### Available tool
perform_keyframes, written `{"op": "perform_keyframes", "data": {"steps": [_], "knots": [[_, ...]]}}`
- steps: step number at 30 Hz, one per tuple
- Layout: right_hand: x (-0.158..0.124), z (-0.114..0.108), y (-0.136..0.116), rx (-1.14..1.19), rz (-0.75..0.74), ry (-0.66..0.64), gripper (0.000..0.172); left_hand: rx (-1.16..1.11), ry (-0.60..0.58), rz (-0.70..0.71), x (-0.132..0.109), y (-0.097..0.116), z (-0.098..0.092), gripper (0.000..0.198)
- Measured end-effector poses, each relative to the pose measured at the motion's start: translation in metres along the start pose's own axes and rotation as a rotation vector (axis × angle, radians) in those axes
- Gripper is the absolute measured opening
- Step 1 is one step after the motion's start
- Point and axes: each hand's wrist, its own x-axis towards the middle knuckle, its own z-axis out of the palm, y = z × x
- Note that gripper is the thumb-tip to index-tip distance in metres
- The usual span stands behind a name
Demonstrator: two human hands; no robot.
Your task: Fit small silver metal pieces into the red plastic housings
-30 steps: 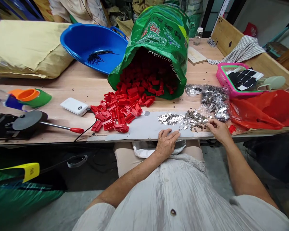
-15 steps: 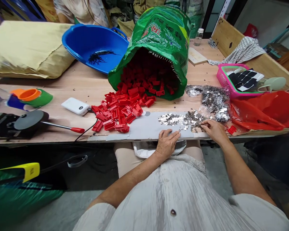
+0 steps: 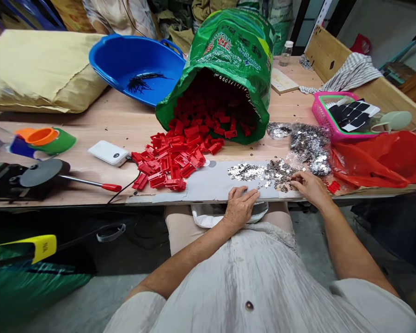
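Observation:
My left hand rests on the front edge of the grey board, fingers stretched out over its surface and holding nothing that I can see. At the right end of the pile of small shiny metal pieces, my right hand has its thumb and fingertips pinched together. Whatever lies between those fingertips is too small to make out. Left of the metal pieces, red plastic housings spill from the mouth of a green sack lying on its side.
A clear bag of metal pieces and a red plastic bag lie right, near a pink basket. Left are a lever tool, a white power bank and a blue basin. Another person's sleeve shows behind.
My right hand has shifted very slightly at the edge of the metal pile, fingers still pinched. My left hand and the objects on the table look unmoved.

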Motion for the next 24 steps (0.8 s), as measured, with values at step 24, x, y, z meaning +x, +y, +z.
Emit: {"op": "perform_keyframes", "data": {"steps": [24], "knots": [[-0.015,-0.001,-0.027,-0.035,-0.096,-0.105,0.015,0.007,0.009,0.012,0.000,-0.001,0.001,0.038]]}}
